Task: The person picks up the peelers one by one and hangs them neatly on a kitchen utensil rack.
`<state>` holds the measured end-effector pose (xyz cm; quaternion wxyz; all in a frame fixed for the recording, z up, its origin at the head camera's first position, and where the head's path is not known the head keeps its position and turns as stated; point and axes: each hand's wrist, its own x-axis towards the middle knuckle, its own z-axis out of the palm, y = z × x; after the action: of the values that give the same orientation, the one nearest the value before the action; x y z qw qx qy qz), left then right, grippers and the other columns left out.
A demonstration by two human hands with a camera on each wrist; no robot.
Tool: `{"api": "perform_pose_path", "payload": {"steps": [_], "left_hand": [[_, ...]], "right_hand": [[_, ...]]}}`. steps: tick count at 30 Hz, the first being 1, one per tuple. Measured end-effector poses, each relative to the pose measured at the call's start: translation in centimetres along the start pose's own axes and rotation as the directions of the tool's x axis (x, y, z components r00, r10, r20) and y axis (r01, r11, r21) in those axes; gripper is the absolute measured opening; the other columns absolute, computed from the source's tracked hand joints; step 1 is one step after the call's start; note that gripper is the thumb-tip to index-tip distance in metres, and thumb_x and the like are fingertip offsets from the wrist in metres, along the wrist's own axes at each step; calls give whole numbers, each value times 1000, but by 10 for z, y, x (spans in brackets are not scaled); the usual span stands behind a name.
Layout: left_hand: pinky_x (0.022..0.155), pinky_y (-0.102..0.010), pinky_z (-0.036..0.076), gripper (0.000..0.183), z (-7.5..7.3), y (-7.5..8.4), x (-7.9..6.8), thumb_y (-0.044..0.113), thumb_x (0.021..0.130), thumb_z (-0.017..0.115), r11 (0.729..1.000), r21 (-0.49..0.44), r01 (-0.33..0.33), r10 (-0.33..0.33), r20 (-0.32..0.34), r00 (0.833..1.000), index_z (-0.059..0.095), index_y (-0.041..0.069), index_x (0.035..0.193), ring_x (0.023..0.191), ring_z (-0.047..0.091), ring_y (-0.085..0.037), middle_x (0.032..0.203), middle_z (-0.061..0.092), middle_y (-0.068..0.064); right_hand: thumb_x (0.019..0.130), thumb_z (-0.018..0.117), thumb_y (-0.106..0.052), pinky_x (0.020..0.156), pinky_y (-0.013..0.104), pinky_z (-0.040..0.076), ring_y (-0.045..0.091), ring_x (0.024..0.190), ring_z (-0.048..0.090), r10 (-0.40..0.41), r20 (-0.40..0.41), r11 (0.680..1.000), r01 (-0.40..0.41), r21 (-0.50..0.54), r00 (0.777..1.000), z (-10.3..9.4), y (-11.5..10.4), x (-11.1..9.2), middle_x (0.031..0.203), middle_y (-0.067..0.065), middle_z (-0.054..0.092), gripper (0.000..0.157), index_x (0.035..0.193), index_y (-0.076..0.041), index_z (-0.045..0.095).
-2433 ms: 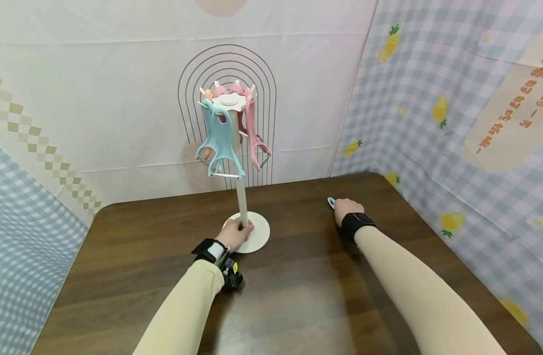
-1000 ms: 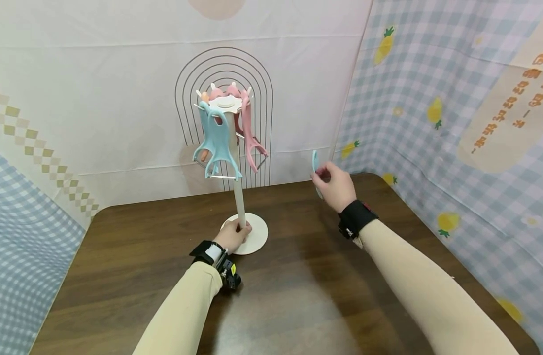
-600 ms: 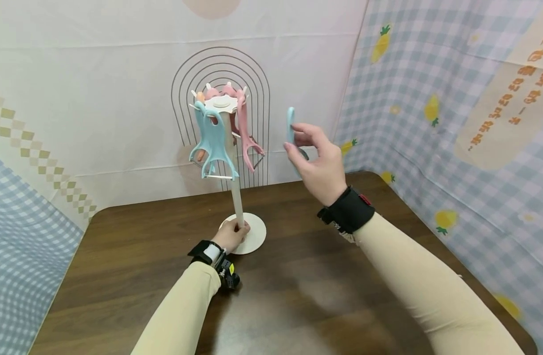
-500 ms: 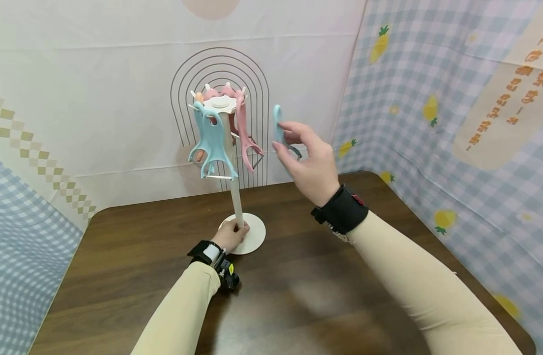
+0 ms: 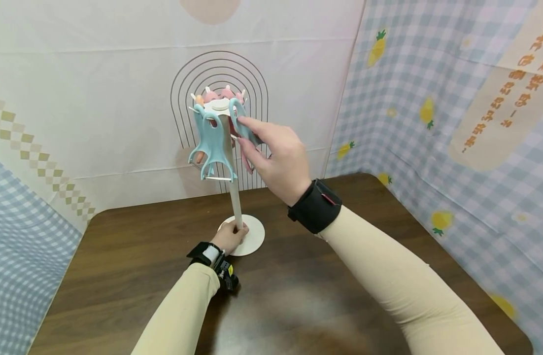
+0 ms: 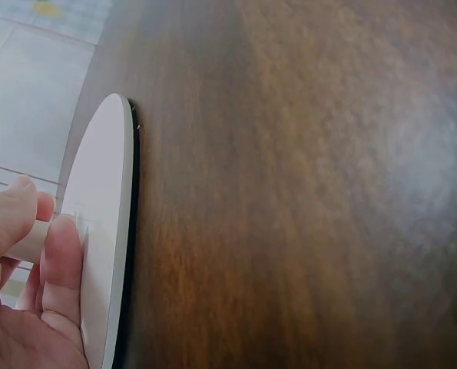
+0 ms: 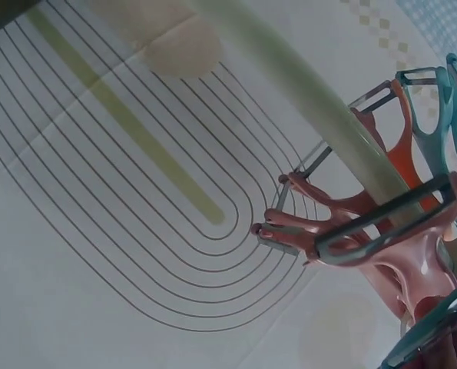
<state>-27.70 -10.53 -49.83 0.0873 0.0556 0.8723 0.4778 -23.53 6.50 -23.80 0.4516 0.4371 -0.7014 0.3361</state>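
My right hand [image 5: 282, 160] pinches a light blue Y-shaped peeler [image 5: 245, 131] between thumb and fingertips. The peeler's looped end overlaps the right side of the rack's white hooked top [image 5: 220, 104]. My left hand [image 5: 229, 236] grips the foot of the white pole [image 5: 235, 197], just above the round base [image 5: 255, 237]; its fingers [image 6: 62, 254] lie against the base in the left wrist view. Other blue peelers [image 5: 216, 143] hang at the front left of the rack. A pink peeler [image 7: 412, 265] hangs close by the right hand, mostly hidden behind it in the head view.
More pink peelers [image 5: 227, 92] and an orange one [image 7: 402, 154] hang round the back of the rack. The rack stands on a dark wooden table [image 5: 143, 256]. Behind it is a white cloth [image 5: 112, 118] with printed arches; a checked cloth [image 5: 413, 64] covers the right side.
My right hand has lifted the blue peeler from the table's right side and carried it up and left to the rack's top. The left hand keeps its grip on the pole.
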Motion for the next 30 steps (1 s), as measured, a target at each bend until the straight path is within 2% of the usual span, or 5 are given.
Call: {"api": "perform_pose_path", "payload": {"steps": [6, 9, 14, 22, 30], "left_hand": [[61, -31, 39, 16, 2, 1, 0, 20, 101, 55, 1000, -6, 4, -4, 0, 1000, 59, 5, 101, 64, 49, -19, 70, 54, -7], [61, -31, 39, 16, 2, 3, -1, 21, 101, 55, 1000, -4, 11, -11, 3, 1000, 59, 5, 102, 65, 49, -19, 70, 54, -7], [62, -31, 39, 16, 1, 5, -1, 21, 100, 55, 1000, 3, 20, -20, 6, 1000, 59, 5, 103, 65, 50, -19, 71, 54, -7], [63, -30, 40, 17, 2, 6, 1, 22, 100, 55, 1000, 2, 22, -22, 2, 1000, 59, 5, 102, 67, 50, -18, 72, 55, -6], [61, -30, 39, 16, 4, 5, 3, 20, 100, 55, 1000, -6, 1, -1, 7, 1000, 59, 5, 101, 65, 50, -19, 71, 54, -6]], "right_hand": [[93, 66, -13, 75, 31, 43, 16, 76, 59, 20, 41, 999, -18, -44, 999, 1, 1, -4, 91, 6, 69, 31, 122, -2, 65], [93, 66, -15, 77, 33, 44, 17, 76, 60, 20, 57, 997, -15, -80, 998, 1, 2, -7, 93, 6, 71, 32, 123, -4, 65], [92, 67, -15, 81, 36, 45, 19, 81, 63, 11, 59, 992, -4, -123, 998, 3, 2, -11, 103, 7, 71, 33, 124, -6, 65], [93, 64, -14, 85, 36, 46, 22, 92, 65, 18, 58, 985, -8, -174, 998, 9, 0, -16, 107, 8, 70, 34, 127, -6, 64], [94, 62, -14, 86, 35, 46, 21, 94, 65, 17, 50, 989, -9, -148, 999, 8, 1, -19, 110, 8, 70, 34, 126, -4, 63]]}}
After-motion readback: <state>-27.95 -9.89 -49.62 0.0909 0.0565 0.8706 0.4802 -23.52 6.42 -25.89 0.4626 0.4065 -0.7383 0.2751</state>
